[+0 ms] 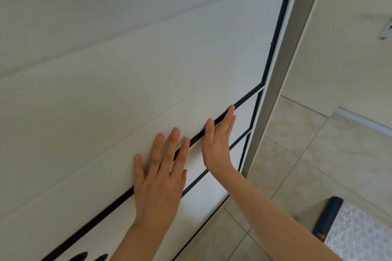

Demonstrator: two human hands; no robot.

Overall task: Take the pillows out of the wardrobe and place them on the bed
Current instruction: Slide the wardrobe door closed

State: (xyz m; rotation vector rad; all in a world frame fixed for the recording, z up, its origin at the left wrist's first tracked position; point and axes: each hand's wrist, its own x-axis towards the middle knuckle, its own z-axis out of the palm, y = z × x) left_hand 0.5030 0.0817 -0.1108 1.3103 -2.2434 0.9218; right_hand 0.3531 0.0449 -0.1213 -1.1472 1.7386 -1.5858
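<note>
One wardrobe door (127, 70), white, shut. Two hands flat against it, holding nothing: left hand (158, 178) fingers spread; right hand (216, 146) at its 2 o'clock. Pillows: none visible. One mat (358, 233), 4 o'clock.

— How many views are there?

— One, worn on the head. It looks forward and down, tilted hard, so the wardrobe door (127, 70) slants across the picture.

— How near is it?

— Very near. The door fills everything above and to the left of the fingers (172, 135), and both forearms come in from the lower edge.

— What lies beyond the fingers?

— To their right, the door's grey frame (282, 70), then the tiled floor (307, 144) and a wall. Below and right of them, at the corner, the edge of a speckled mat (360, 235).

— Any shared ground between views?

— None; a single camera.
</note>
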